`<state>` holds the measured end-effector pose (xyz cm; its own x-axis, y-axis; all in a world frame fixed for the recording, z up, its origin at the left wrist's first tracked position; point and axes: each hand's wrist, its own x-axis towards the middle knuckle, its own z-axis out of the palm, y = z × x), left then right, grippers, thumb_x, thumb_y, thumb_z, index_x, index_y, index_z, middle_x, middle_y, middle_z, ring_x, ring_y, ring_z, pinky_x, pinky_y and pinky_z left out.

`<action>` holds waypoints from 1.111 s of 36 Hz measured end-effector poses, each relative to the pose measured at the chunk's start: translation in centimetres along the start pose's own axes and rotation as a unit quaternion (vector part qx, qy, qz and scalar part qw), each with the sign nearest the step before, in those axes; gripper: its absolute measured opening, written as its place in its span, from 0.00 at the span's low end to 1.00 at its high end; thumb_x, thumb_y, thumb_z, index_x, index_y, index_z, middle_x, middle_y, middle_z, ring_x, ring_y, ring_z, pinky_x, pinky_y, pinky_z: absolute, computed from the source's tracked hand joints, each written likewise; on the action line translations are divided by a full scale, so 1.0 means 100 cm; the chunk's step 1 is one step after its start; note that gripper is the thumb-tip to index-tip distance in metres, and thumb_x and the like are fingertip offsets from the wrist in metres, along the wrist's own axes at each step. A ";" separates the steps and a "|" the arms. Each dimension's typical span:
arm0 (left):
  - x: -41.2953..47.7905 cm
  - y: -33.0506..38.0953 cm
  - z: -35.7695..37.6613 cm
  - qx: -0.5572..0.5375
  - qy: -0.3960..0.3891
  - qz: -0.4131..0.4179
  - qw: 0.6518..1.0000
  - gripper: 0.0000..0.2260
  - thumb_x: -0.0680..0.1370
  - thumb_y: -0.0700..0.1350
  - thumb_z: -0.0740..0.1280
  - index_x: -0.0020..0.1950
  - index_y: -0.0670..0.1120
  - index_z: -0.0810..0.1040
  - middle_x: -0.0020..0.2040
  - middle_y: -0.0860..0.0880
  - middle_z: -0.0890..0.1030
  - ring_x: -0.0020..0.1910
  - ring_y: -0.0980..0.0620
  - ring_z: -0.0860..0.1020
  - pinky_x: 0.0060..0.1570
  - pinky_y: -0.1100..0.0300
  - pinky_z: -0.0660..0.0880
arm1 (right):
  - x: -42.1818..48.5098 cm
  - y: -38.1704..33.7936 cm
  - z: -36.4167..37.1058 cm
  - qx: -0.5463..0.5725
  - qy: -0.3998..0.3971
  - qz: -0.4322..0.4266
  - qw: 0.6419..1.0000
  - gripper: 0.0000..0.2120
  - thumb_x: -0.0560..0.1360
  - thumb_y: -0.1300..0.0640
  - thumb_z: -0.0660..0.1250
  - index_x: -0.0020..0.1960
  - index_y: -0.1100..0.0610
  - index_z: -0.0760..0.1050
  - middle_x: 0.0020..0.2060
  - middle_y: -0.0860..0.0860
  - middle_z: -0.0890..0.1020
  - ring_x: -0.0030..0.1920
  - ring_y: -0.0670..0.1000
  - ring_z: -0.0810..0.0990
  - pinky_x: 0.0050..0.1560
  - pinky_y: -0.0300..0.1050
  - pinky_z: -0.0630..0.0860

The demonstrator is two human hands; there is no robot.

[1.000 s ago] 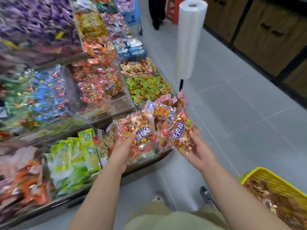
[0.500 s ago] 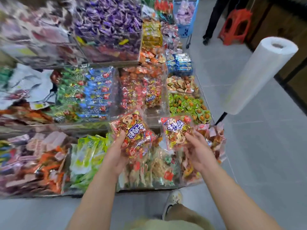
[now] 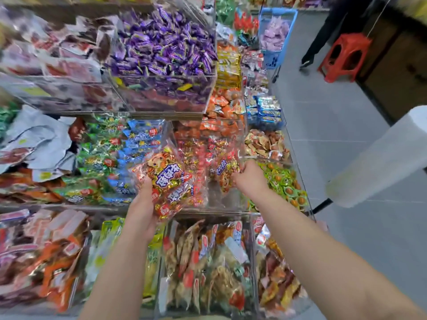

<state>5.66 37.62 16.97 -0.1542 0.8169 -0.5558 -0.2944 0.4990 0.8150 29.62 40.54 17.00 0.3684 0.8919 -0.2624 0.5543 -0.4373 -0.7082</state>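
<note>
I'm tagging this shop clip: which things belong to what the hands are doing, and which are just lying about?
In the job: left hand, gripping a bunch of red snack packets; right hand, gripping a single packet; clear bin of matching packets.
Lying about: purple sweets; green sweets; bag roll; red stool; blue basket.

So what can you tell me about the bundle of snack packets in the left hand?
The bundle of snack packets is at least two crinkly clear-plastic bags, printed red and orange with a cartoon face on top and blue labels with white characters; gold-wrapped pieces show inside. It looks sealed and full, and is held tilted over a clear bin of like packets. The left hand grips its lower left edge. The right hand holds a matching packet apart from it.
</note>
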 end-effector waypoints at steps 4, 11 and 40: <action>0.016 0.025 -0.002 0.030 -0.022 0.007 0.999 0.17 0.79 0.61 0.59 0.58 0.51 0.77 0.50 0.51 0.85 0.46 0.51 0.84 0.38 0.55 0.80 | 0.016 -0.010 0.026 -0.005 -0.010 0.051 0.999 0.21 0.76 0.66 0.63 0.67 0.66 0.61 0.56 0.60 0.76 0.51 0.57 0.77 0.40 0.42 0.71; 0.049 0.057 -0.016 0.109 -0.042 -0.005 0.993 0.32 0.75 0.67 0.62 0.72 0.49 0.69 0.64 0.47 0.78 0.59 0.45 0.79 0.63 0.42 0.73 | 0.035 -0.005 0.067 0.010 0.001 0.134 0.991 0.13 0.78 0.67 0.57 0.62 0.62 0.61 0.57 0.62 0.76 0.53 0.60 0.77 0.47 0.46 0.72; 0.087 0.069 -0.028 0.094 -0.107 -0.041 0.989 0.21 0.78 0.62 0.58 0.64 0.50 0.74 0.54 0.50 0.84 0.53 0.49 0.83 0.59 0.46 0.76 | 0.066 -0.024 0.083 -0.609 -0.094 -0.196 0.762 0.35 0.73 0.60 0.63 0.74 0.56 0.49 0.65 0.59 0.66 0.61 0.60 0.71 0.57 0.51 0.71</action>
<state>-0.34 47.36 17.29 0.0728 0.8040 -0.5901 -0.1142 0.5945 0.7959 24.52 48.43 11.47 -0.0536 0.9326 -0.3570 0.9184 0.1864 0.3490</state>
